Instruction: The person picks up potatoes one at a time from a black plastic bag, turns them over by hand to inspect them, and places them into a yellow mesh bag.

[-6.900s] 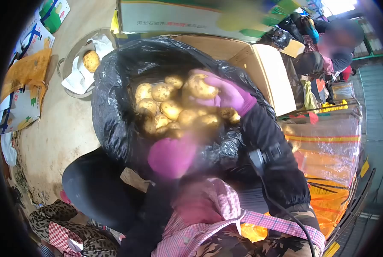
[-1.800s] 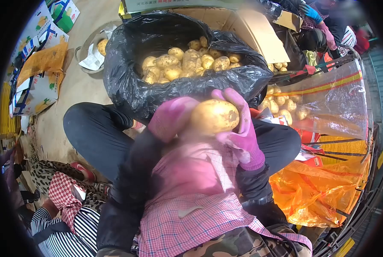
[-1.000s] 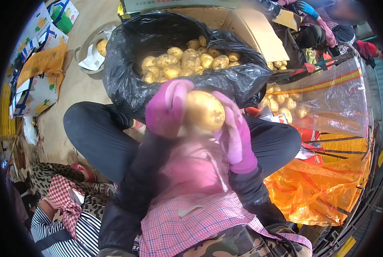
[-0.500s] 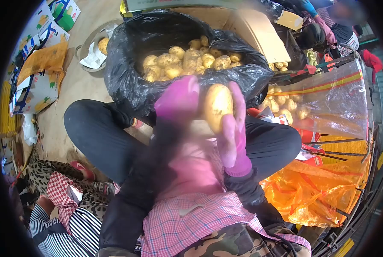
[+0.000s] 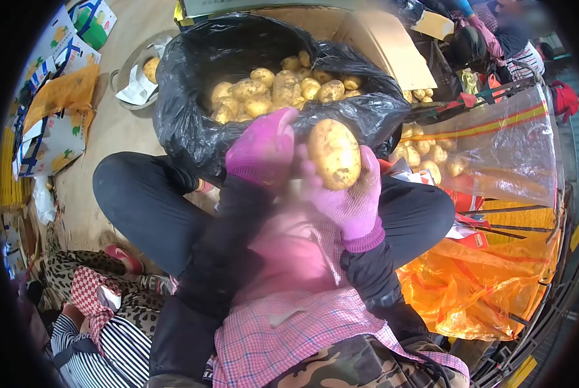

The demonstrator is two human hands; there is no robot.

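Note:
My right hand [image 5: 349,205], in a pink-purple glove, is palm up with its fingers curled round a large yellow potato [image 5: 335,154] that has brown specks. To its left my left hand [image 5: 262,147], gloved alike, is closed with the fingers bent in; what it holds, if anything, is hidden. The two hands are apart, over my lap. Just beyond them, a black plastic bag [image 5: 189,116] stands open with several potatoes [image 5: 258,105] in it.
A round pan [image 5: 120,81] with paper and a potato is at the upper left, near printed cartons [image 5: 63,139]. A cardboard flap [image 5: 393,55] and clear bag of potatoes [image 5: 509,155] lie right. Orange mesh [image 5: 477,291] is below. Other people are at lower left [image 5: 118,343] and upper right.
My right hand has turned palm up, and the potato in it now shows a broader face. My left hand has moved slightly left and looks less blurred.

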